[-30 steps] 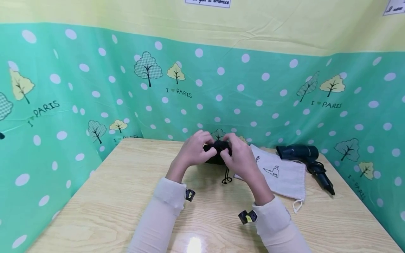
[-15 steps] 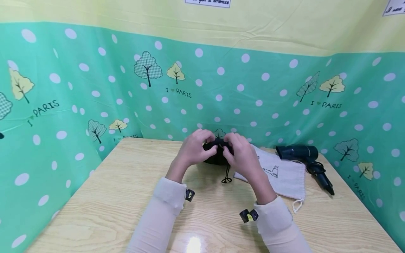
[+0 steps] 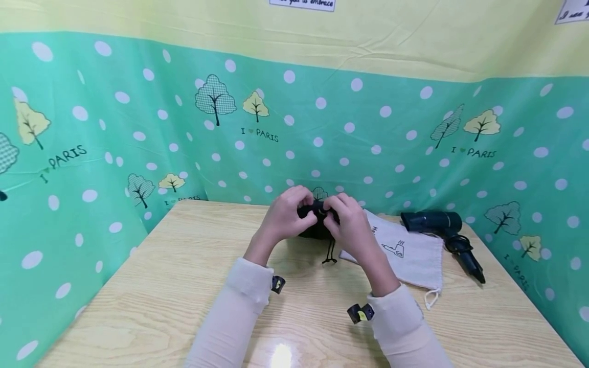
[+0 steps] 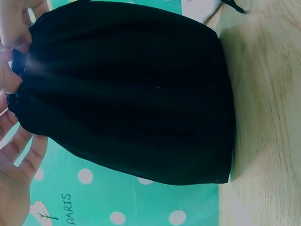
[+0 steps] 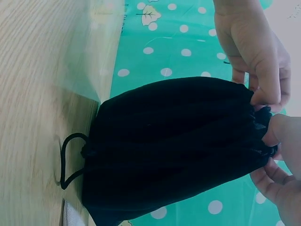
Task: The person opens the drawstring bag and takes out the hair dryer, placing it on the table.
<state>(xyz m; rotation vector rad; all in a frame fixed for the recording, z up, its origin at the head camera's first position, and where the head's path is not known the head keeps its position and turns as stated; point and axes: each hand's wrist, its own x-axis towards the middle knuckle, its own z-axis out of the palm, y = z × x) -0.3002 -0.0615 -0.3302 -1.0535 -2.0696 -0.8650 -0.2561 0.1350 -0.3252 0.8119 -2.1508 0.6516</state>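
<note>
A black fabric drawstring bag [image 3: 315, 232] stands upright near the back of the table, its mouth gathered at the top. My left hand [image 3: 287, 214] pinches the left side of that mouth between thumb and fingers. On the opposite side my right hand [image 3: 352, 225] pinches the rim, the hands a short gap apart. In the left wrist view the bag [image 4: 131, 94] widens from the puckered top to a broad base. A black cord [image 5: 70, 160] loops out low on its side in the right wrist view. The bag's contents are hidden.
To the right lies a flat white drawstring pouch [image 3: 414, 260] printed with a hair dryer. A dark hair dryer [image 3: 434, 222] with its cable wound at the handle lies beyond it, partly over the pouch. A green and yellow curtain [image 3: 313, 128] rises behind the wooden table [image 3: 161, 281].
Both hands stay at the bag's mouth, with small finger shifts along the rim. The mouth looks straighter and more stretched between them than one second ago. The hanging cord has swung slightly.
</note>
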